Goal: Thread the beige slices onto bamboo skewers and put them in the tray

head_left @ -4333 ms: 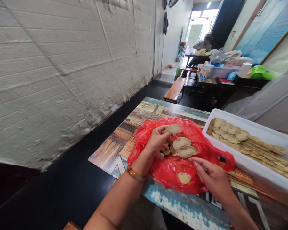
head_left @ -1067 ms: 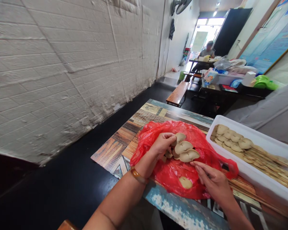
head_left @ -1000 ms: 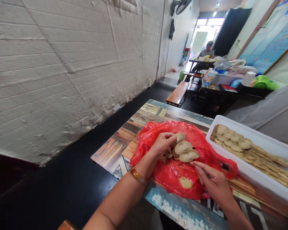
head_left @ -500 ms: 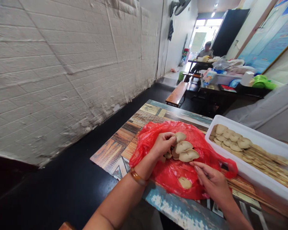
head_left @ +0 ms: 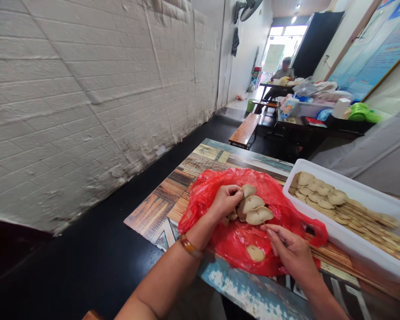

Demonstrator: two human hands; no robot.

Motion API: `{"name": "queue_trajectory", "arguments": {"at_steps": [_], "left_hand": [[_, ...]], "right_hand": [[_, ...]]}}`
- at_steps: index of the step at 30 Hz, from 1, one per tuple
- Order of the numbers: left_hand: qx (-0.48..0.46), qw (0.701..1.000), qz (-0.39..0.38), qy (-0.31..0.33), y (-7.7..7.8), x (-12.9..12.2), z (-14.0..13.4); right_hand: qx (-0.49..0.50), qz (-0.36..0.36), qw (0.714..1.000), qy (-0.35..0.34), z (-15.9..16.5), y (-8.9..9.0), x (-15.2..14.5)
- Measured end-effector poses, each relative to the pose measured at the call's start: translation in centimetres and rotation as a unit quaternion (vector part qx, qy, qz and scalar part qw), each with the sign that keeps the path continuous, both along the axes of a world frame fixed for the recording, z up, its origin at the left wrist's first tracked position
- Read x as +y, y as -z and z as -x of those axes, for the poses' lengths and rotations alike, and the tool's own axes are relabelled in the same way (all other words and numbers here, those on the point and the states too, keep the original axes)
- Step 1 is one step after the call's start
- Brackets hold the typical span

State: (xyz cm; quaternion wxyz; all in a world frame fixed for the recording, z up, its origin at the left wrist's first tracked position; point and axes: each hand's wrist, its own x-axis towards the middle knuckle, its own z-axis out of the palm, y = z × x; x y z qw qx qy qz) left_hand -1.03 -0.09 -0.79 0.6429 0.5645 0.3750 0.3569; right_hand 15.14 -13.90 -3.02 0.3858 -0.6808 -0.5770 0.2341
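Over the red plastic bag (head_left: 200,204), my left hand (head_left: 225,201) pinches the edge of a beige round slice (head_left: 250,190), at the far end of a short row of slices. Two more beige slices (head_left: 259,215) follow in the row toward my right hand (head_left: 288,243). That hand is closed in a pinch on a thin wooden skewer (head_left: 264,223), whose tip end runs into the nearest slice. Further slices lie partly hidden beneath my left hand. One loose slice (head_left: 255,253) rests on the bag near the table's front edge. What the slices are made of I cannot tell.
At the right, a white plastic tub (head_left: 288,182) holds many skewered beige slices (head_left: 336,198). Bare skewers (head_left: 333,257) lie between bag and tub on the patterned table (head_left: 160,200). Beyond stand a wooden bench (head_left: 246,129), a cluttered table and a seated person (head_left: 284,71).
The whole view has shifted very slightly. Both hands keep almost the same grip and place, with the slices barely moved.
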Motion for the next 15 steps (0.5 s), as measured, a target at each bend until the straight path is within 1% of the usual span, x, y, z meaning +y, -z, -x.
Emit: {"name": "queue_trajectory", "arguments": {"at_steps": [2,4,7,8,10,13,15], "left_hand": [[-0.025,0.999,0.025,0.001,0.09,0.07,-0.05],[-0.077,0.995,0.057,-0.006,0.15,0.20,-0.13],[-0.163,0.980,0.113,-0.015,0.11,0.31,-0.23],[-0.181,0.974,0.132,-0.007,0.05,0.27,-0.23],[-0.199,0.966,0.162,0.035,-0.14,0.04,-0.17],[-0.214,0.956,0.175,0.098,-0.39,-0.45,-0.05],[-0.216,0.956,0.168,0.103,-0.43,-0.69,-0.08]], "right_hand": [[0.037,0.010,0.999,-0.003,0.12,0.21,0.01],[0.081,0.020,0.996,0.009,0.38,0.43,-0.03],[0.128,0.035,0.991,0.032,0.78,0.60,-0.09],[0.134,0.038,0.990,0.033,0.84,0.62,-0.09],[0.134,0.041,0.990,0.021,0.86,0.66,-0.05],[0.119,0.043,0.992,-0.006,0.77,0.75,0.10],[0.104,0.038,0.994,-0.011,0.83,0.78,0.18]]}}
